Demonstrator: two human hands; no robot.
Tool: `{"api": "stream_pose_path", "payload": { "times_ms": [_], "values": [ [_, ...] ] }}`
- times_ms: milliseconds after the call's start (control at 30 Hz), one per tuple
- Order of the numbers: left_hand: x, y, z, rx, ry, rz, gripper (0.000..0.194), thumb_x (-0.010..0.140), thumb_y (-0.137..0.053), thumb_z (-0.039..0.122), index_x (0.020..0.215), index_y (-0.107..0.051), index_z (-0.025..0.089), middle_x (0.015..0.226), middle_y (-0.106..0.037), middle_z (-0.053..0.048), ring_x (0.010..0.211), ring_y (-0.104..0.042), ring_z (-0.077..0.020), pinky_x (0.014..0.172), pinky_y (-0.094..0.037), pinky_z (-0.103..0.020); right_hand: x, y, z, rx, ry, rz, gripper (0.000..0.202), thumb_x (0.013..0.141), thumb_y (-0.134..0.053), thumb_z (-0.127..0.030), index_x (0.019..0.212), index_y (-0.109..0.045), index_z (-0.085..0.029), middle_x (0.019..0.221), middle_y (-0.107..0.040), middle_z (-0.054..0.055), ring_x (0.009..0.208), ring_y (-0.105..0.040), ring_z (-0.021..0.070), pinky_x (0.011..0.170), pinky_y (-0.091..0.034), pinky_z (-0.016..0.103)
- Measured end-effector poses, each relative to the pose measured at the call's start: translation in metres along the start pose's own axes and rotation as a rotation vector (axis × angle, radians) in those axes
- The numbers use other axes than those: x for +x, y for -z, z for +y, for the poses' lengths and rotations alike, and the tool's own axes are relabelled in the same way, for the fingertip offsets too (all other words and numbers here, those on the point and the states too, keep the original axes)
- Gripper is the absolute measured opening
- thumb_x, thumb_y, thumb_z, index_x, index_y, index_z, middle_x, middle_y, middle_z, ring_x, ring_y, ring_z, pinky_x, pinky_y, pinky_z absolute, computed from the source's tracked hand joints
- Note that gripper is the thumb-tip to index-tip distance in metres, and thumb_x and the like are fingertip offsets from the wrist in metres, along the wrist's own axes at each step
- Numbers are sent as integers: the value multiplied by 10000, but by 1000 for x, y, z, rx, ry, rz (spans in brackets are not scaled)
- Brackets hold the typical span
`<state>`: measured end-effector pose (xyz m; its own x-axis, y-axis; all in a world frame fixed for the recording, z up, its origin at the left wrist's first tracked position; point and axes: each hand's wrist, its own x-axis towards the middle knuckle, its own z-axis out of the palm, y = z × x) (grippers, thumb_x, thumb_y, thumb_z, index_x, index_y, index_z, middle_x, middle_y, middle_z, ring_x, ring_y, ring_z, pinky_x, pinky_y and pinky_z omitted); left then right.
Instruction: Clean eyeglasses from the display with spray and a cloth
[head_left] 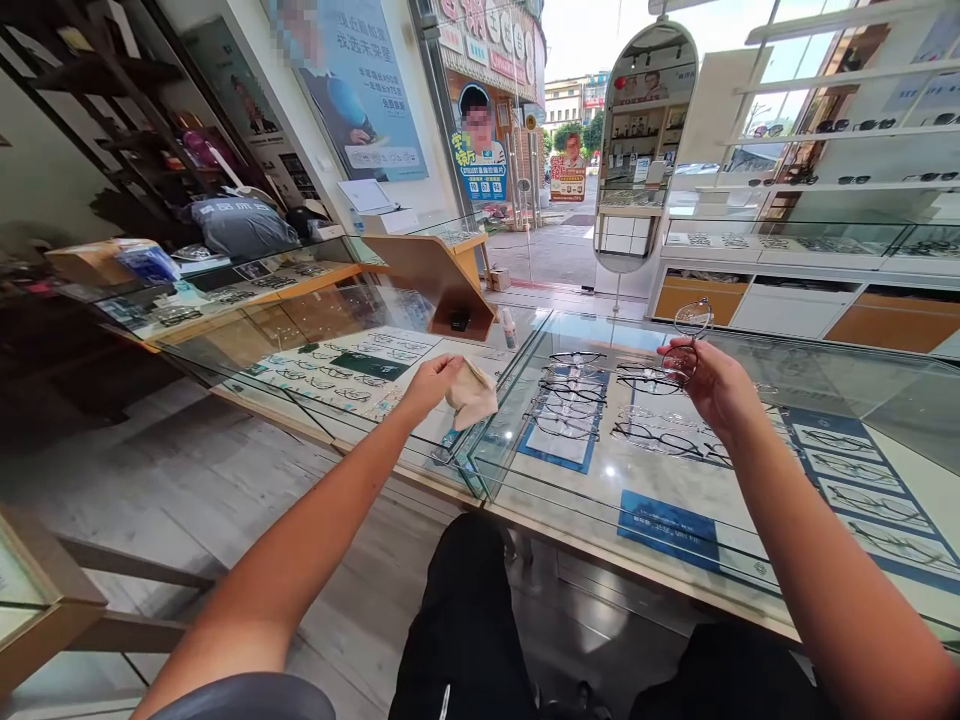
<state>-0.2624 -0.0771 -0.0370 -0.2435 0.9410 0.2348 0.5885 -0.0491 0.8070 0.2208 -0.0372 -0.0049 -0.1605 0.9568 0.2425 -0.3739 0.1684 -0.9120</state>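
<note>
A pale beige cloth hangs from my left hand, pinched between the fingers above the glass display counter. My right hand grips a pair of thin-rimmed eyeglasses, turned so one lens stands above the other. The cloth and the eyeglasses are well apart. Below and between the hands, several dark-framed eyeglasses lie in a column over a blue-edged card. More frames sit close under my right hand, partly hidden by it.
A brown tilted board, maybe a mirror's back, and a small bottle stand on the counter. A blue card lies near the front edge. Trays of eyeglasses are at right; a tall mirror stands behind. My knees are against the counter's front.
</note>
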Motion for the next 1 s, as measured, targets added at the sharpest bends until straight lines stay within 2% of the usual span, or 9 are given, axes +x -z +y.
{"api": "stream_pose_path", "payload": {
  "times_ms": [100, 267, 367, 433, 567, 733, 867, 1000],
  "values": [
    [4, -5, 34, -46, -44, 40, 492, 1006, -503, 649, 981, -685, 192, 891, -689, -60, 836, -636, -228, 751, -521, -323, -1, -1, -1, -7, 2, -5, 311, 924, -782, -500, 1097, -824, -245, 1142, -826, 87, 896, -736, 190, 749, -604, 307],
    [-3, -19, 125, 41, -382, 121, 442, 1055, -504, 584, 849, -595, 204, 775, -567, -11, 754, -520, -177, 702, -392, -301, -3, -5, -4, -27, -15, -15, 318, 926, -772, -514, 1094, -825, -249, 1128, -827, 80, 882, -729, 191, 755, -588, 313],
    [-5, -38, 170, 132, -526, 74, 467, 1046, -544, 549, 730, -464, 214, 650, -413, 16, 648, -397, -154, 637, -270, -321, -6, -9, -7, -13, -31, -11, 311, 923, -778, -517, 1074, -832, -251, 1117, -831, 70, 874, -723, 180, 747, -571, 300],
    [0, -57, 188, 108, -558, 40, 460, 1044, -547, 504, 708, -416, 217, 637, -374, 19, 639, -367, -153, 633, -242, -328, -8, -12, -9, -8, -36, -23, 312, 918, -786, -522, 1064, -834, -251, 1116, -831, 66, 871, -717, 176, 743, -560, 297],
    [20, -100, 206, -48, -476, -45, 445, 1019, -566, 496, 708, -403, 224, 660, -402, 15, 652, -395, -157, 627, -264, -317, -10, -15, -11, -30, -42, -48, 331, 915, -785, -552, 1062, -826, -258, 1114, -832, 67, 878, -720, 188, 764, -554, 315],
    [36, -151, 211, -249, -333, -99, 426, 990, -604, 532, 717, -482, 227, 674, -471, 9, 637, -432, -154, 596, -309, -305, -11, -18, -10, -48, -54, -106, 371, 900, -794, -589, 1043, -821, -248, 1089, -829, 73, 869, -718, 198, 798, -555, 334],
    [27, -181, 212, -376, -280, -124, 425, 1011, -588, 578, 768, -501, 241, 661, -498, 15, 603, -463, -153, 564, -338, -295, -11, -23, -8, -69, -71, -137, 397, 879, -810, -607, 1035, -825, -242, 1069, -827, 76, 848, -701, 198, 774, -530, 335],
    [13, -200, 210, -471, -240, -105, 412, 1030, -561, 634, 868, -501, 259, 623, -460, 44, 538, -437, -145, 525, -319, -293, -11, -26, -5, -59, -73, -117, 390, 886, -808, -601, 1027, -830, -238, 1047, -827, 76, 821, -680, 181, 747, -503, 321]
  ]
}}
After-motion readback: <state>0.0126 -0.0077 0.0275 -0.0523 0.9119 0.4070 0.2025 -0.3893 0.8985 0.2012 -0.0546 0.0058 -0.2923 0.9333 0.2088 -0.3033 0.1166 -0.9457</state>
